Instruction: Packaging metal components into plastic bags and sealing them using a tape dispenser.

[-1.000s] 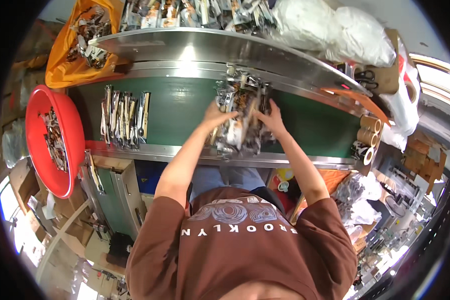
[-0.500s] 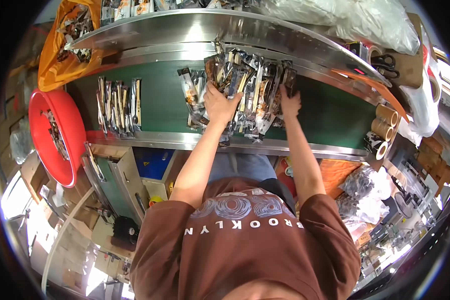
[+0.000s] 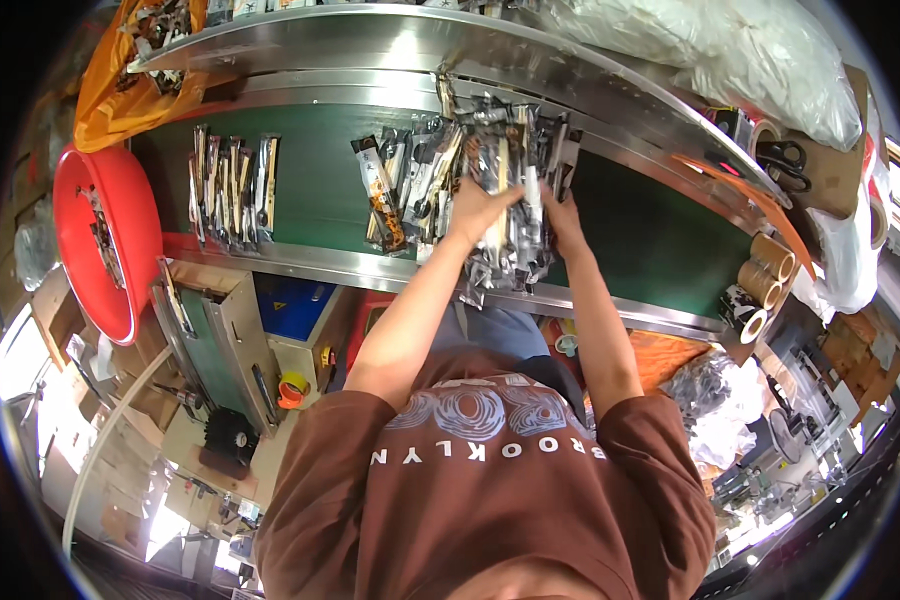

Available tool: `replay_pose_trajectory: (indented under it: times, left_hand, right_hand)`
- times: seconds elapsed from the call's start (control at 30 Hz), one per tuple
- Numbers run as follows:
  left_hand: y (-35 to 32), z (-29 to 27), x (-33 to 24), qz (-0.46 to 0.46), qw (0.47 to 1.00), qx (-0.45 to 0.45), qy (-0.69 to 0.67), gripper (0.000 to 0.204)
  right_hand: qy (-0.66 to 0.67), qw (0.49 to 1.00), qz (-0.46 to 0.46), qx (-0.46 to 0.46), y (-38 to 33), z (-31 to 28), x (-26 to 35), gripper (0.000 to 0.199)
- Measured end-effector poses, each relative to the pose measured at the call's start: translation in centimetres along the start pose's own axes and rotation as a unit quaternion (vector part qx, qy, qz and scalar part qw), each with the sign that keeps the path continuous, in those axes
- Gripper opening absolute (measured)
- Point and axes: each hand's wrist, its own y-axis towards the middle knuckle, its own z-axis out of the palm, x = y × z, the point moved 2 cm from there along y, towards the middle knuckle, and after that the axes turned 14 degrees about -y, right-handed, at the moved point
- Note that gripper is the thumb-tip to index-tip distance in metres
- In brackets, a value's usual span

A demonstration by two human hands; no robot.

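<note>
Both hands pressing on packet pile (image 3: 490,190), frame centre, on green belt (image 3: 320,195). Left hand (image 3: 477,208) fingers spread flat; right hand (image 3: 562,215) fingers partly hidden, cannot tell. Judgement: spreading evenly, keeping packets off steel edge (image 3: 370,265).

Bright overhead light, glare on steel rail (image 3: 390,45), strong fisheye bending, dark vignetted corners

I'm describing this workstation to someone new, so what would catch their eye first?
Both hands, left hand and right hand, press into a heap of slim packets on the green conveyor belt. A neat row of packets lies further left, beside a red tub.
</note>
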Motion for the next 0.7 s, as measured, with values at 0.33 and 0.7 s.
replay_pose_trajectory:
  times: [0.33,0.7]
  left_hand:
    - [-4.9,4.4,2.2,0.102,0.987,0.119,-0.035,0.109]
    - [4.2,7.0,-4.6,0.06,0.994,0.073,0.054,0.121]
  right_hand:
    - [0.218,0.965,0.086,0.119,-5.6,-4.6,-3.3,0.047]
    - [0.189,0.966,0.015,0.177,4.5,-8.1,3.5,0.052]
